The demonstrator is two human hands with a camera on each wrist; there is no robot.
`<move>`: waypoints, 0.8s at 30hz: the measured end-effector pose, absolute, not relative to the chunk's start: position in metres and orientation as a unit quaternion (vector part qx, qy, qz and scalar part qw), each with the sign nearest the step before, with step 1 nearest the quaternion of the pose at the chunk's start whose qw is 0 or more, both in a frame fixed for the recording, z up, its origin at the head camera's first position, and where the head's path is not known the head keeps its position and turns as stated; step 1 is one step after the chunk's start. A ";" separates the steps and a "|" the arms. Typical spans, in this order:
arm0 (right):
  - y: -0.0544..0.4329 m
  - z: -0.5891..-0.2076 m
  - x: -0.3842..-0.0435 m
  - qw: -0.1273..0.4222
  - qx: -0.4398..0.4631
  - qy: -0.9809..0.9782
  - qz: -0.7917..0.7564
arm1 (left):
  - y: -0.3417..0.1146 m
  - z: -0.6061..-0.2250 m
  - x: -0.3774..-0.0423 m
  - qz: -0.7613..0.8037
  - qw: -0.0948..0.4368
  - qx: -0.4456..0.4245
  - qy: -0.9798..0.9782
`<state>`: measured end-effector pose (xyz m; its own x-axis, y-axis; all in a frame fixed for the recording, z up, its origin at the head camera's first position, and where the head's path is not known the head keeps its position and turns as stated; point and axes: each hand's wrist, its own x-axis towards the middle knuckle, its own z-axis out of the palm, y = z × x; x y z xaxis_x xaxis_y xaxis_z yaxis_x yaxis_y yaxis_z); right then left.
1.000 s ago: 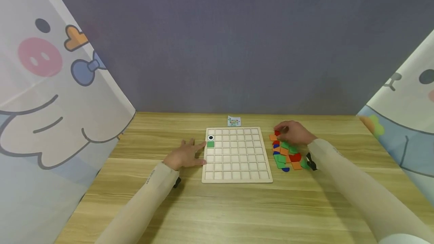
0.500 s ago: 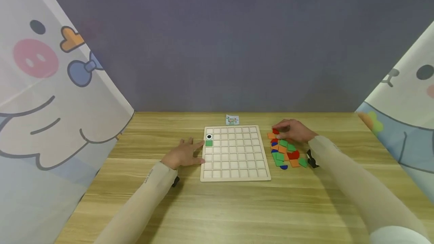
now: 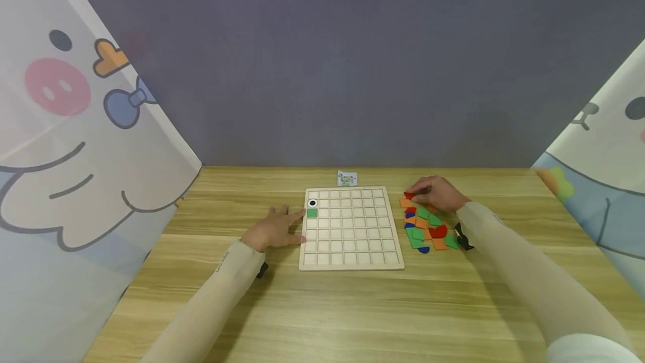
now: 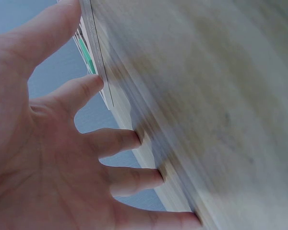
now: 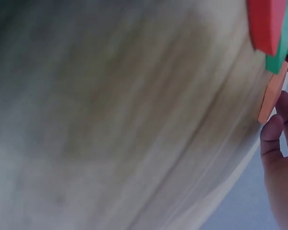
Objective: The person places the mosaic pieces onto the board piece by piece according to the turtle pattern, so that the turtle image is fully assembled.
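Note:
My left hand [image 3: 274, 229] lies spread at the left edge of a pale wooden grid board [image 3: 353, 266], index finger and thumb touching its rim. In the left wrist view, the fingers [image 4: 120, 141] of that hand are straight, their tips on the tabletop. On the board, a white tile with a black dot [image 3: 312, 203] sits above a green square tile [image 3: 312, 213] in the left column. My right hand [image 3: 439, 194] pinches a small red piece [image 3: 409, 195] at the top of the loose pile. An orange tile [image 3: 405, 203] lies just below its fingertips.
Red, green, orange and blue pieces, such as a green tile [image 3: 417, 238] and a blue half-round piece [image 3: 424, 250], lie heaped right of the board. A small printed card [image 3: 347, 178] lies behind the board. A grey partition [image 3: 353, 71] stands along the table's back edge.
The red piece at my right fingertips has shifted slightly left relative to the orange tile. My left hand keeps its place at the board, and the whole view sways a little.

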<state>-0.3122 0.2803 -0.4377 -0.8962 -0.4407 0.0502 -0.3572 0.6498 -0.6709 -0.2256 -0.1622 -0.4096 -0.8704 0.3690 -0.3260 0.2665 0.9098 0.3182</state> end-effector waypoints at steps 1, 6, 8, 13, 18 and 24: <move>0.279 -0.437 -0.312 0.056 -0.223 0.906 -0.355 | -0.162 -0.410 -0.226 0.134 0.193 0.165 0.958; 0.276 -0.434 -0.310 0.044 -0.224 0.909 -0.350 | -0.162 -0.409 -0.226 0.132 0.193 0.164 0.958; 0.276 -0.435 -0.310 0.046 -0.215 0.912 -0.346 | -0.162 -0.409 -0.225 0.131 0.193 0.164 0.958; 0.274 -0.437 -0.316 0.070 -0.206 0.911 -0.349 | -0.160 -0.406 -0.224 0.131 0.197 0.164 0.958; 0.265 -0.433 -0.322 0.077 -0.250 0.894 -0.363 | -0.159 -0.405 -0.225 0.130 0.197 0.160 0.959; 0.247 -0.430 -0.328 0.099 -0.265 0.891 -0.354 | -0.160 -0.407 -0.226 0.132 0.199 0.155 0.959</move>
